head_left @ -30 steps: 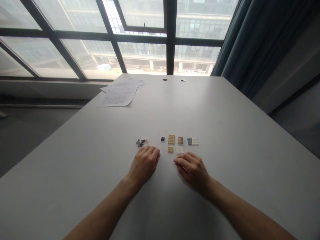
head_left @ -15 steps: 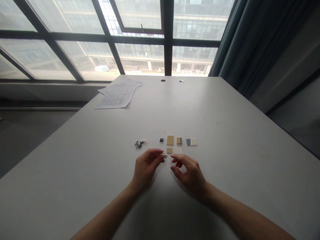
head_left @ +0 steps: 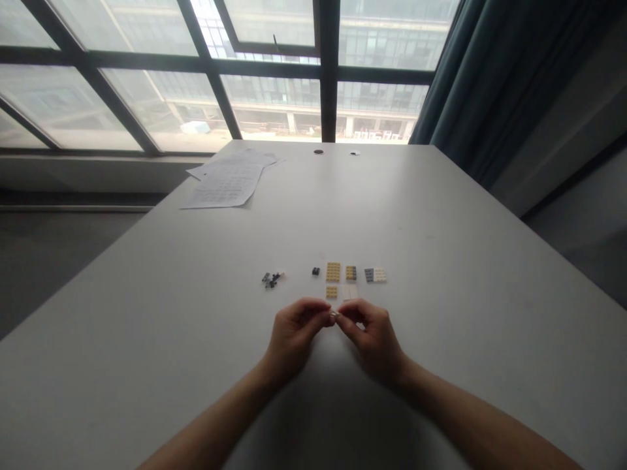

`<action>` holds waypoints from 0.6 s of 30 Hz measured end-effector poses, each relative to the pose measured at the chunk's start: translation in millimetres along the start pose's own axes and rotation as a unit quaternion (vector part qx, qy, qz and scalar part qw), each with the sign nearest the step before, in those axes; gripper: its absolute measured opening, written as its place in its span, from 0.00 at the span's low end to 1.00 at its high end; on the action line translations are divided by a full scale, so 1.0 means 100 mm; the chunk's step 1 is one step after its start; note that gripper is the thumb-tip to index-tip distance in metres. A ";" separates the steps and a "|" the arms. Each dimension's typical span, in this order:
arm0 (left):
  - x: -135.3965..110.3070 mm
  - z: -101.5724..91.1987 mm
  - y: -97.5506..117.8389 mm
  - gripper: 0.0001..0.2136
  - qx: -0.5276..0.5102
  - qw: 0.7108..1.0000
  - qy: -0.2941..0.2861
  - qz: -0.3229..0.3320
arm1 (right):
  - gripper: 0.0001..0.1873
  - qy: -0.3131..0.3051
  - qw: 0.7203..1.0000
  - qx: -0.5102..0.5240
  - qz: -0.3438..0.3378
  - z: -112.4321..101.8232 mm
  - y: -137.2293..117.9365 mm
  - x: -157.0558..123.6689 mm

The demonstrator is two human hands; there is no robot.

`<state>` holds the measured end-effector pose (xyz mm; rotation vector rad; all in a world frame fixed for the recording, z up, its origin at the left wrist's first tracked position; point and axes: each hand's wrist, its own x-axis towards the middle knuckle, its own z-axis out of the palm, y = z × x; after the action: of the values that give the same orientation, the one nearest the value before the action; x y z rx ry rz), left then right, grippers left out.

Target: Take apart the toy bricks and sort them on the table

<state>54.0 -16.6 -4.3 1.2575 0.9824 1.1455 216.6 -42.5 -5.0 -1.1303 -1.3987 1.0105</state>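
Between my two hands is a small white building brick (head_left: 334, 314), mostly hidden by fingertips. My left hand (head_left: 300, 331) pinches it from the left, thumb against fingers. From the right, my right hand (head_left: 371, 331) closes thumb and forefinger on it. Just beyond the fingertips lies a small tan studded plate (head_left: 332, 292), with flat white pieces (head_left: 349, 292) beside it. Farther back sit a larger tan plate (head_left: 333, 271), a black brick (head_left: 316, 271), a tan-and-grey piece (head_left: 351, 272), and dark grey and white plates (head_left: 375, 275) side by side.
A loose heap of small black, grey and white pieces (head_left: 272, 280) lies left of the plates. Printed paper sheets (head_left: 225, 183) rest at the white table's (head_left: 441, 248) far left. Two round holes, one dark (head_left: 318, 152), are near the back edge. A curtain (head_left: 470, 91) hangs at the right.
My right hand has come in to meet the left, and its fingers have closed on the white brick. My left hand has shifted slightly right and nearer to me with the brick.
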 end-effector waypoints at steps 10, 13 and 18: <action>-0.04 0.00 0.02 0.06 0.039 0.998 -0.038 0.024 | 0.08 0.023 0.988 0.122 0.088 0.03 -0.01 -0.02; -0.05 0.00 0.01 0.03 0.117 0.989 -0.024 0.084 | 0.06 0.025 0.988 0.126 0.082 0.03 -0.01 -0.02; -0.05 0.01 0.02 0.02 0.194 0.961 -0.020 0.198 | 0.07 0.024 0.988 0.146 0.051 0.01 0.01 -0.03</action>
<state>53.4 -21.5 -2.5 1.8488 0.9802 1.2594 216.2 -44.9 -7.0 -1.0082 -1.1202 1.2103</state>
